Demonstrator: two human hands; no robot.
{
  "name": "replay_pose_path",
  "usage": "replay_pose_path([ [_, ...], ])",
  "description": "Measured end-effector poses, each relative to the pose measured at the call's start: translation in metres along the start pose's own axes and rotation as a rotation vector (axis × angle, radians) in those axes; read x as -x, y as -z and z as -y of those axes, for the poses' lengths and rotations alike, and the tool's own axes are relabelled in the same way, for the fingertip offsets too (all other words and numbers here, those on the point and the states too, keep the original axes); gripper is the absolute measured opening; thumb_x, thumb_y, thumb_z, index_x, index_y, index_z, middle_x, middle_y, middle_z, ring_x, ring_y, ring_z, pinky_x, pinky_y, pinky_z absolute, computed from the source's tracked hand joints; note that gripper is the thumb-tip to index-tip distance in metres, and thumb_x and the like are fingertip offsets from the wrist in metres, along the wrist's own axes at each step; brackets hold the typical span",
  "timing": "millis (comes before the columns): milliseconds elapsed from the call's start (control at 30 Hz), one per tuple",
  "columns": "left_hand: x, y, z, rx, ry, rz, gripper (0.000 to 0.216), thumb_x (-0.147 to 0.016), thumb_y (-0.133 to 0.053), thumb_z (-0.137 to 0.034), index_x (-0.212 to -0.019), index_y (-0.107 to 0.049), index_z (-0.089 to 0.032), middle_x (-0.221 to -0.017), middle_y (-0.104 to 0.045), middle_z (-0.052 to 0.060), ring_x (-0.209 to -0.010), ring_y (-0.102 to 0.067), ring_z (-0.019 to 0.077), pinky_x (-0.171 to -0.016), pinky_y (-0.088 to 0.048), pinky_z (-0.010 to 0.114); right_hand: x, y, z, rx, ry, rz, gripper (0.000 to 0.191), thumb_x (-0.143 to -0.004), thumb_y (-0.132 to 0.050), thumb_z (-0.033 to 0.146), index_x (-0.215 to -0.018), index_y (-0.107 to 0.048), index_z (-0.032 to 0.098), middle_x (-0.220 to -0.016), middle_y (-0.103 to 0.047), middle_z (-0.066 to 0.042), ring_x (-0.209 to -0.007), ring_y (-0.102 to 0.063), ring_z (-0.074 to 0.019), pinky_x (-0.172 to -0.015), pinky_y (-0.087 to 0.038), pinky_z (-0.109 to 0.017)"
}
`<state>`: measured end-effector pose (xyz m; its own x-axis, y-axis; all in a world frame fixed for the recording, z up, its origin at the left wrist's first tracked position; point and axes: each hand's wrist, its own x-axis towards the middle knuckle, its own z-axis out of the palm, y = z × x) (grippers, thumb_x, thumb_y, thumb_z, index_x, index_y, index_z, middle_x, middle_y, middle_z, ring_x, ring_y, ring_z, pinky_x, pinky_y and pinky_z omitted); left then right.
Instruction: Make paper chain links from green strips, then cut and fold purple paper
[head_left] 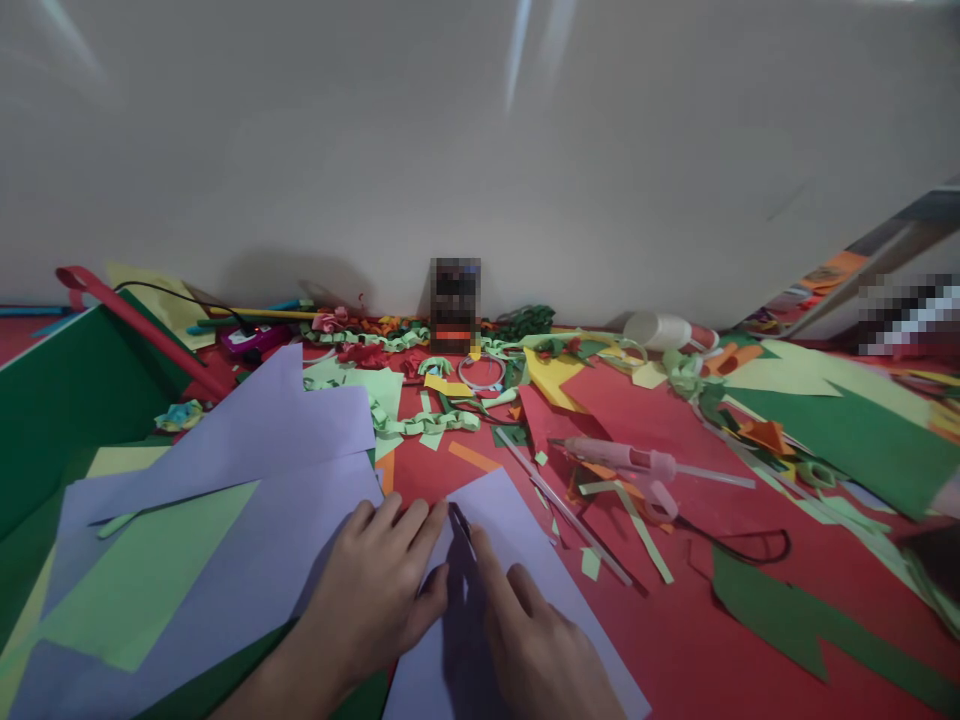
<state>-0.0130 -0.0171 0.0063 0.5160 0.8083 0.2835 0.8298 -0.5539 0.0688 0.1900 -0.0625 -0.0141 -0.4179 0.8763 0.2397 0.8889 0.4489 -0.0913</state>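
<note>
Left hand (382,580): half bent upon the left edge of a flat lilac paper sheet (516,522); whether it pinches, I cannot tell | Right hand (540,635): grasps a slim dark tool (461,522), its tip just beside the left hand | Sheet: toward the near edge of the red table (667,630), left of a pink plastic glue gun (615,453)

A: Which parts are showing on the left side?
B: The left hand (382,575) is appearing bare, with four slender fingers (411,527) and a thumb (432,598); the left forearm (296,665) is running uncovered to the lower edge of the view.
A: What is showing on the right side?
B: The right hand (551,640) is likewise appearing bare, its slender index finger (496,575) tapering toward the tip.
</note>
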Motion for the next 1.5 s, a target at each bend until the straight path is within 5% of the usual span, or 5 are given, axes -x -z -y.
replay_pose_path([
  [400, -0.001, -0.007, 0.010, 0.029, -0.056, 0.002, 0.036, -0.100, -0.052, -0.027, -0.132, -0.063, -0.016, -0.107, -0.072, 0.007, -0.096, -0.063, 0.0274, -0.079, -0.045, 0.043, 0.007, -0.007, -0.002, -0.151, -0.068, 0.008, 0.090, -0.084, -0.039, -0.001, -0.166, -0.009, 0.024, -0.090, -0.071, -0.002, -0.047, -0.067, -0.0178, -0.039, -0.048, -0.023],
  [567, -0.006, -0.012, 0.024, 0.089, -0.042, 0.038, 0.046, -0.100, -0.054, -0.028, -0.143, -0.054, -0.014, -0.142, -0.063, 0.012, -0.127, -0.057, 0.0302, -0.102, -0.045, 0.046, 0.007, -0.005, -0.006, -0.422, -0.253, -0.025, 0.064, -0.101, -0.032, 0.013, -0.162, -0.026, 0.030, -0.103, -0.073, -0.007, -0.057, -0.071, -0.0178, -0.053, -0.057, -0.026],
  [700, -0.017, -0.008, 0.037, 0.185, -0.083, 0.129, 0.063, -0.100, -0.055, -0.031, -0.159, -0.035, -0.021, -0.160, -0.048, 0.008, -0.144, -0.044, 0.0286, -0.116, -0.039, 0.046, 0.008, -0.001, -0.010, -0.516, -0.232, 0.072, 0.062, -0.103, -0.032, 0.015, -0.163, -0.025, 0.028, -0.110, -0.073, -0.010, -0.066, -0.074, -0.0181, -0.065, -0.061, -0.028],
  [867, -0.029, -0.006, 0.045, 0.284, -0.103, 0.207, 0.049, -0.100, -0.055, -0.025, -0.146, -0.055, -0.041, -0.165, -0.039, 0.000, -0.152, -0.032, 0.0311, -0.120, -0.036, 0.055, 0.007, -0.004, -0.008, -0.381, -0.195, 0.158, 0.078, -0.094, -0.037, 0.006, -0.165, -0.020, 0.031, -0.103, -0.073, -0.006, -0.064, -0.076, -0.0207, -0.054, -0.058, -0.026],
  [1500, -0.037, -0.025, 0.041, 0.474, 0.128, 0.077, 0.033, -0.097, -0.063, -0.025, -0.118, -0.076, -0.047, -0.145, -0.061, -0.004, -0.138, -0.049, 0.0287, -0.110, -0.045, 0.056, 0.009, -0.006, -0.005, -0.302, -0.164, 0.102, 0.086, -0.094, -0.038, 0.006, -0.167, -0.002, 0.033, -0.095, -0.071, -0.001, -0.056, -0.073, -0.0183, -0.045, -0.050, -0.023],
])
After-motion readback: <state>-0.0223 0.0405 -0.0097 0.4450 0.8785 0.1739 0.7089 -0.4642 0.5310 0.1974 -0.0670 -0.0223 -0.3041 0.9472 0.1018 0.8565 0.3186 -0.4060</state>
